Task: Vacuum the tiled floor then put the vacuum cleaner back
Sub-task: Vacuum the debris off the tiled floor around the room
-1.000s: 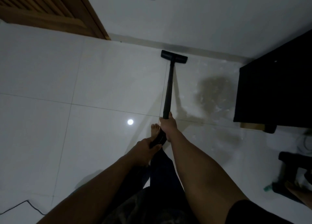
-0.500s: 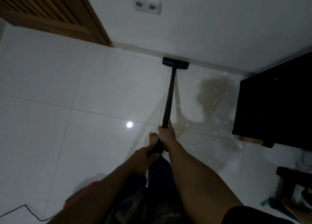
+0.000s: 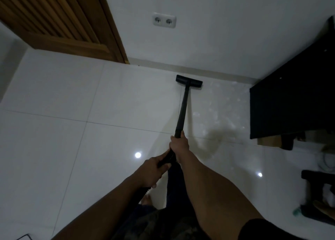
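Observation:
A black vacuum wand (image 3: pixel 182 109) runs from my hands out to a flat black floor head (image 3: pixel 188 81), which rests on the white tiled floor (image 3: pixel 90 149) just short of the skirting at the far wall. My right hand (image 3: pixel 178 145) grips the wand's lower end, thumb along the tube. Behind it, my left hand (image 3: pixel 152 172) grips the ribbed black hose end. The hose drops out of sight between my arms. The vacuum's body is not in view.
A dark cabinet (image 3: pixel 290 104) stands on the right, with dusty smears on the tile in front of it. A wooden louvred door (image 3: pixel 59 20) is at the far left, a double wall socket (image 3: pixel 164 20) above the skirting. Dark furniture (image 3: pixel 317 178) sits at the right edge, a thin cable (image 3: pixel 23 237) bottom left.
The floor head has drawn back slightly from the wall. My view has tilted up, showing more of the wall and the socket. Both hands keep the same hold.

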Demonstrator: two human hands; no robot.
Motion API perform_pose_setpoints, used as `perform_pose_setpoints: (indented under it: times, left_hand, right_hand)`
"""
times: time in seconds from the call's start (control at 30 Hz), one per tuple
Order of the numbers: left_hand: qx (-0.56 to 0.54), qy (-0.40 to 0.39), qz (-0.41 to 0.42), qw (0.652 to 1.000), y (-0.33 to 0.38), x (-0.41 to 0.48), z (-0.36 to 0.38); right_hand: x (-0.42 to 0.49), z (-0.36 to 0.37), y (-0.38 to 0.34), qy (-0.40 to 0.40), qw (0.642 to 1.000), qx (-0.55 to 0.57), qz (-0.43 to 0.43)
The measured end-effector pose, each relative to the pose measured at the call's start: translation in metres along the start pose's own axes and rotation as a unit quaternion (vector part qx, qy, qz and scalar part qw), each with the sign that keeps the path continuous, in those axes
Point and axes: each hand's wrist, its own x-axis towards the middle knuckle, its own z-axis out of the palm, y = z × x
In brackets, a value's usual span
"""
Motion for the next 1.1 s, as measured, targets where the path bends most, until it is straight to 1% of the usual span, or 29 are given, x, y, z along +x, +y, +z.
perform_pose_setpoints:
  times: [0.13, 0.2, 0.3, 0.4, 0.5, 0.57, 0.67, 0.8, 0.9, 0.97, 1.1]
  left_hand:
    - [0.02, 0.002, 0.024, 1.0, -0.045, -0.06, 0.028]
    - [0.031, 0.009, 0.023, 0.999, -0.064, -0.092, 0.044]
    - [0.012, 0.0, 0.025, 1.0, -0.088, -0.134, 0.07]
    - [0.008, -0.011, 0.029, 0.999, -0.108, -0.171, 0.097]
    - [0.041, -0.001, 0.04, 0.998, -0.124, -0.201, 0.129]
    - [0.056, 0.01, 0.051, 0.997, -0.135, -0.225, 0.156]
    - [0.049, 0.019, 0.062, 0.997, -0.154, -0.257, 0.2]
    - [0.042, 0.013, 0.038, 0.998, -0.177, -0.309, 0.273]
    - [0.032, 0.002, 0.05, 0.998, -0.191, -0.349, 0.323]
    - [0.043, 0.002, 0.041, 0.998, -0.2, -0.377, 0.353]
    - [-0.017, -0.004, 0.01, 1.0, -0.225, -0.424, 0.395]
  right_hand:
    - [-0.052, 0.008, 0.064, 0.026, 0.999, -0.037, -0.026]
    - [-0.077, 0.012, 0.097, 0.019, 0.999, -0.024, -0.017]
    - [-0.11, 0.013, 0.142, 0.009, 1.0, 0.02, -0.017]
    - [-0.136, 0.007, 0.184, 0.012, 0.999, 0.022, -0.026]
    - [-0.157, -0.001, 0.223, 0.007, 0.999, 0.008, -0.03]
    - [-0.175, -0.01, 0.253, -0.001, 0.999, 0.005, -0.033]
    - [-0.201, -0.028, 0.301, -0.01, 0.999, -0.012, -0.043]
    - [-0.236, -0.062, 0.375, -0.019, 0.998, -0.025, -0.062]
    - [-0.263, -0.085, 0.436, -0.019, 0.998, -0.024, -0.049]
    - [-0.28, -0.095, 0.477, -0.016, 0.999, -0.028, -0.041]
    - [-0.306, -0.1, 0.541, -0.011, 0.999, -0.029, -0.03]
